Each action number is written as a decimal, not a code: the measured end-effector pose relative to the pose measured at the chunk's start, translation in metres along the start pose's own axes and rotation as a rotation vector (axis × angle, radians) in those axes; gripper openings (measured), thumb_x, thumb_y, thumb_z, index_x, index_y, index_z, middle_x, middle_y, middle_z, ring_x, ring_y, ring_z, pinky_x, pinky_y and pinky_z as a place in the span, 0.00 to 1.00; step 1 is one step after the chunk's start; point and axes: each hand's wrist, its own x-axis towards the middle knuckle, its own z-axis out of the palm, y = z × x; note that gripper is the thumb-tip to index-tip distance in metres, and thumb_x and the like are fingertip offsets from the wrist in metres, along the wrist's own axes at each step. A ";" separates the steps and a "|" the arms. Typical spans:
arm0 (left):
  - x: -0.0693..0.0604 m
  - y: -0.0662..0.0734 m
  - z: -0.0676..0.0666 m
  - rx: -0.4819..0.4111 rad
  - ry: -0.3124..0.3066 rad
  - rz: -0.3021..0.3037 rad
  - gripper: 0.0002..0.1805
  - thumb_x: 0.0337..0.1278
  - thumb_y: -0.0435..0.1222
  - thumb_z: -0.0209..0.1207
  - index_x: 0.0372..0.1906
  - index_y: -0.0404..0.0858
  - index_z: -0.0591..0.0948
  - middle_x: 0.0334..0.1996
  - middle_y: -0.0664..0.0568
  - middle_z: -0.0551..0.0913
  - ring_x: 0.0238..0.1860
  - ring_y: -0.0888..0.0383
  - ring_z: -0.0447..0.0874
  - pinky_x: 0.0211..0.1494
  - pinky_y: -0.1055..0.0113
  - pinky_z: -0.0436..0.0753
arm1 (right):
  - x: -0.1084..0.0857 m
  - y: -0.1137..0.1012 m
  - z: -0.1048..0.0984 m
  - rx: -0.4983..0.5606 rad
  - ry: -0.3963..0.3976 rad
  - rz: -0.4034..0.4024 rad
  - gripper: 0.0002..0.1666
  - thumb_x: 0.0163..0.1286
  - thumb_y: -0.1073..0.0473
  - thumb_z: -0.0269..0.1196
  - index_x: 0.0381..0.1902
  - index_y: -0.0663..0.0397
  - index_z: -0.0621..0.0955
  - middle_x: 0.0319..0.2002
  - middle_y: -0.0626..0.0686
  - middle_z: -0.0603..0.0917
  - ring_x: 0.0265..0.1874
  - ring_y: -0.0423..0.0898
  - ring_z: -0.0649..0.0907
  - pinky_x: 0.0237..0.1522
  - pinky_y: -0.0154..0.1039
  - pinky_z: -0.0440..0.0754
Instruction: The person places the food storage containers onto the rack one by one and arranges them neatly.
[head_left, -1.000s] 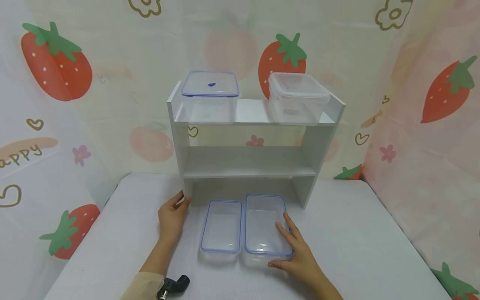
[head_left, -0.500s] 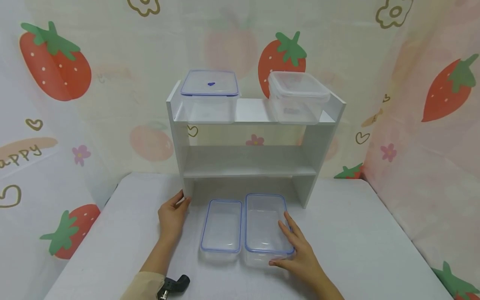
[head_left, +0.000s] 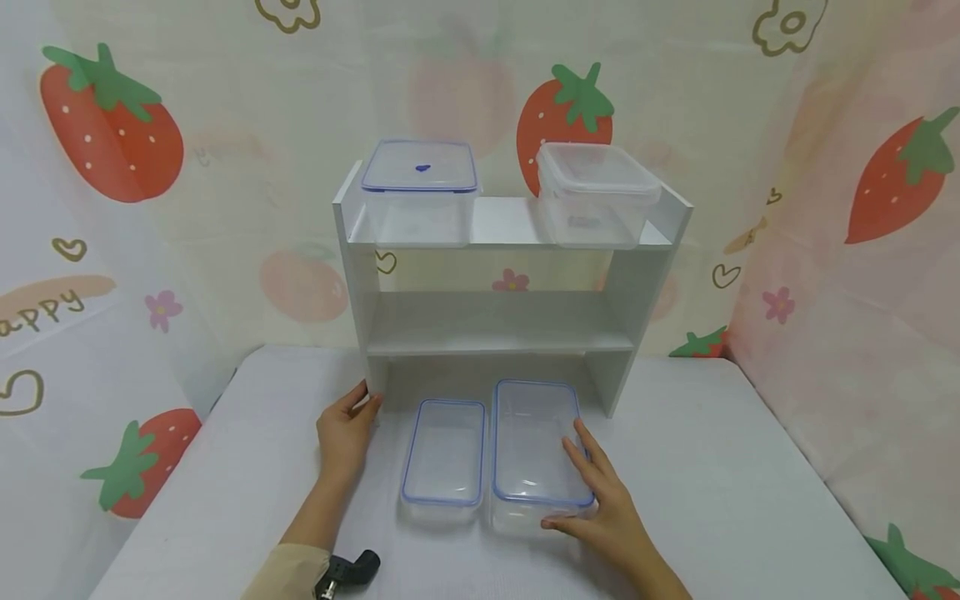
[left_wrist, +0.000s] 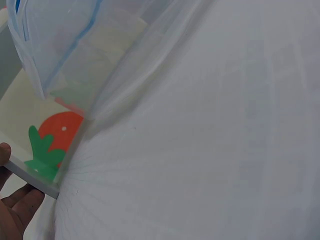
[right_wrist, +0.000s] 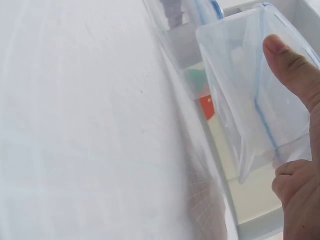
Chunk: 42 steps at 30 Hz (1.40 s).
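Observation:
My left hand pinches the front lower edge of the left side panel of a white shelf; in the left wrist view its thumb and fingers lie on either side of that edge. The larger clear food container, with a blue-rimmed lid, is on the table before the shelf. My right hand holds its near right corner, thumb at the front and fingers along the right side. In the right wrist view the thumb lies against the clear wall. A smaller blue-rimmed food container stands just left of it.
On the shelf's top board are a blue-lidded clear container at left and a clear-lidded one at right. A white cloth covers the table. Strawberry-printed curtains hang behind and at the sides.
The larger container has shifted slightly away from me and to the right, with my right hand moving along. My left hand and the smaller container have stayed put.

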 end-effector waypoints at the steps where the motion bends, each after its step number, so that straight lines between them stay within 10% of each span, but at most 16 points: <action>1: 0.000 0.000 0.000 0.001 0.000 0.000 0.25 0.68 0.39 0.66 0.66 0.35 0.79 0.63 0.42 0.82 0.57 0.45 0.87 0.44 0.85 0.82 | 0.000 0.000 0.000 -0.001 0.000 0.000 0.67 0.39 0.56 0.85 0.77 0.59 0.66 0.81 0.61 0.54 0.81 0.53 0.55 0.73 0.22 0.56; 42: -0.001 0.001 0.001 -0.015 0.009 0.002 0.25 0.68 0.40 0.66 0.65 0.37 0.80 0.62 0.43 0.82 0.56 0.46 0.87 0.45 0.80 0.84 | 0.015 -0.042 -0.021 0.020 0.006 -0.062 0.67 0.40 0.55 0.86 0.77 0.61 0.65 0.81 0.60 0.56 0.81 0.47 0.57 0.74 0.27 0.60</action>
